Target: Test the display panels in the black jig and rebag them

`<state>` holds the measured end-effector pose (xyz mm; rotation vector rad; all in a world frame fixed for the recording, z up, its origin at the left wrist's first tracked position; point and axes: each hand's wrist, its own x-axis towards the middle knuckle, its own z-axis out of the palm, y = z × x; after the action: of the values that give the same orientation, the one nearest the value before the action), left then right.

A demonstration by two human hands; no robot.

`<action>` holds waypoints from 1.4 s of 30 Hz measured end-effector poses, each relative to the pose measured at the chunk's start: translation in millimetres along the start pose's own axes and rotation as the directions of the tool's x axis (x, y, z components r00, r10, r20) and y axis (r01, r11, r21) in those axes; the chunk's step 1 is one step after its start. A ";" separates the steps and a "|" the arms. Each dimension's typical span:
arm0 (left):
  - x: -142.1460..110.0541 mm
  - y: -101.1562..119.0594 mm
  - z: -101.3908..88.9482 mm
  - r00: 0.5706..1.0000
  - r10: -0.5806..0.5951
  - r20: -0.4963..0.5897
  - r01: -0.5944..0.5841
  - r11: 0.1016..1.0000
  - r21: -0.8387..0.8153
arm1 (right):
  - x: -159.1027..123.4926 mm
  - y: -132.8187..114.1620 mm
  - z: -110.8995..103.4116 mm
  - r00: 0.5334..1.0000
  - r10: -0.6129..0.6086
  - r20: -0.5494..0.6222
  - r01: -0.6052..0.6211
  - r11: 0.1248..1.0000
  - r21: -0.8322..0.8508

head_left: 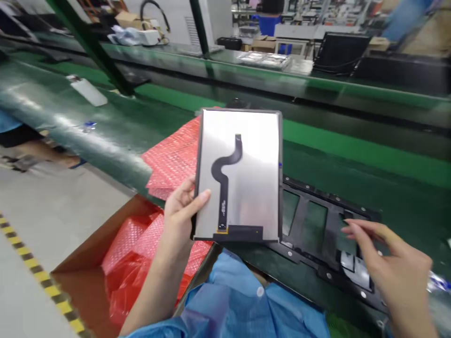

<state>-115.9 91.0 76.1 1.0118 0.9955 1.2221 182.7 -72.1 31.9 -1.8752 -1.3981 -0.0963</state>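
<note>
My left hand (181,211) grips the lower left edge of a flat display panel (253,188), held upright with its silvery back toward me. A black flex cable (225,183) curves down the panel's back. My right hand (391,267) hovers with fingers apart over a black frame fixture (317,225) that lies on the green bench to the right of the panel. The right hand holds nothing.
Red bubble-wrap bags (172,159) lie behind the panel, and more fill a cardboard box (77,277) at the lower left. A green conveyor (352,150) runs across the bench. A white bottle (88,91) stands far left. Boxes and trays crowd the far shelf.
</note>
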 end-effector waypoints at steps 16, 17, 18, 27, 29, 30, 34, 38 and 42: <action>-19.1 -18.9 51.4 0.898 -0.179 0.401 0.192 0.981 0.009 | 21.8 -41.6 6.7 0.988 -0.102 -0.118 0.086 0.988 -0.129; -19.0 -20.0 51.1 0.900 -0.171 0.402 0.178 0.984 0.021 | 21.4 -40.9 7.1 0.989 -0.101 -0.113 0.085 0.987 -0.136; -19.1 -21.1 51.0 0.900 -0.161 0.406 0.160 0.986 0.037 | 21.1 -39.9 7.8 0.990 -0.095 -0.104 0.080 0.987 -0.143; -21.5 -29.0 56.6 0.908 -0.174 0.381 0.152 0.985 0.086 | 18.3 -30.3 8.6 0.994 -0.054 -0.094 0.039 0.986 -0.164; -19.2 -31.1 56.8 0.897 -0.153 0.414 0.117 0.987 0.111 | 16.9 -28.3 8.2 0.993 -0.043 -0.109 0.024 0.985 -0.169; -18.5 -31.8 57.2 0.896 -0.147 0.419 0.103 0.987 0.125 | 16.6 -26.9 8.2 0.994 -0.035 -0.103 0.018 0.986 -0.164; -21.2 -32.8 61.5 0.901 -0.154 0.406 0.095 0.982 0.161 | 18.6 -20.6 9.9 0.998 0.054 -0.028 -0.057 0.994 -0.098; -22.4 -35.0 65.7 0.907 -0.193 0.375 0.139 0.976 0.165 | 15.3 -11.1 2.9 0.957 0.224 0.182 -0.260 0.942 0.210; -11.7 -32.7 65.7 0.938 -0.173 0.302 0.151 0.984 0.095 | -9.6 28.3 -32.0 0.882 0.415 0.224 -0.471 0.799 0.374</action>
<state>-45.2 72.7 61.8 1.1142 0.8605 0.8649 214.7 -101.9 34.3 -1.8038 -0.9226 0.5350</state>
